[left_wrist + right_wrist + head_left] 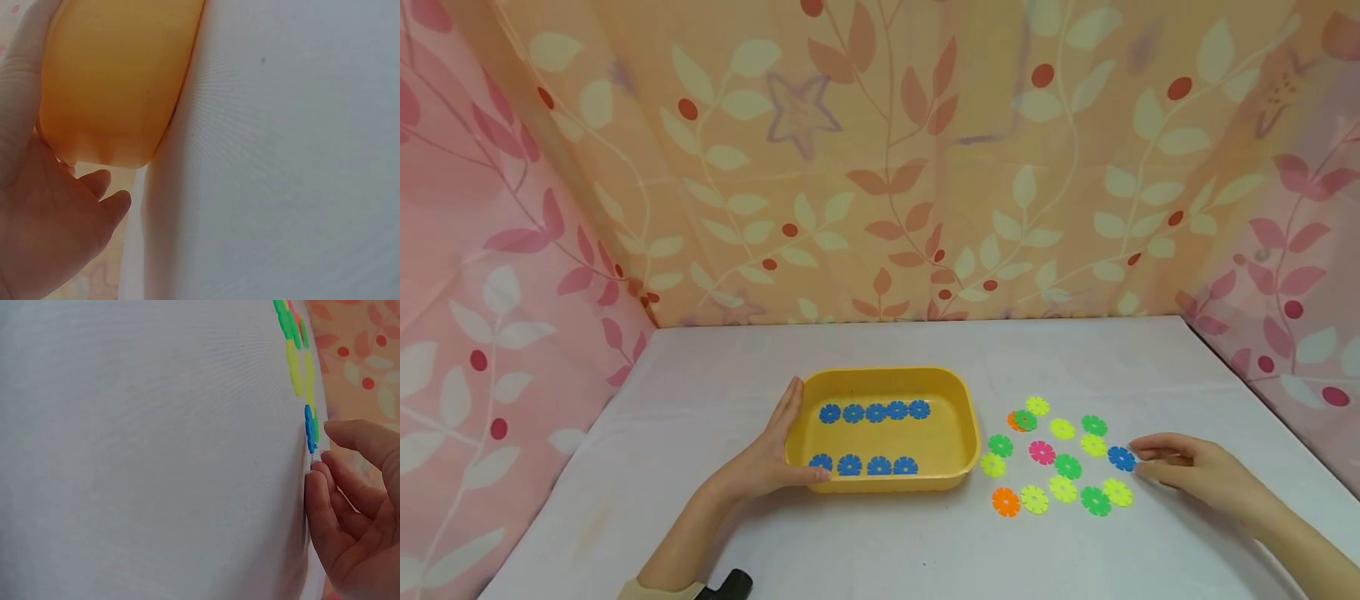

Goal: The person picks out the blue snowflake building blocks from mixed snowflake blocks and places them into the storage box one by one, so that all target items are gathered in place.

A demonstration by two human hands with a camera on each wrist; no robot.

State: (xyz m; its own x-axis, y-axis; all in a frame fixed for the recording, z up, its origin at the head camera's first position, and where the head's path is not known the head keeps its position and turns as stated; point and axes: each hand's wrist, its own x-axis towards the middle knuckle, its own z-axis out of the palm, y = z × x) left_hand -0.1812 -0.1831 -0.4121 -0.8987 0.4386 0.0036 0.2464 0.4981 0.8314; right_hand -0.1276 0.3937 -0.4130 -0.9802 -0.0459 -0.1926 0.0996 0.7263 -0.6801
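My left hand holds the left end of a yellow plastic tray, thumb over the near rim and fingers along the outer left side. In the left wrist view the tray's orange-looking wall lies against that hand. Inside the tray, blue notched flower discs form two rows of several each. At the right, my right hand has its fingertips at the edge of a lone blue flower disc. The right wrist view has the thumb and fingers apart beside this blue disc, not pinching it.
Flat flower discs in other colours lie loose between tray and right hand: green, yellow, orange and pink. A white cloth covers the table. Patterned curtains stand behind and at both sides.
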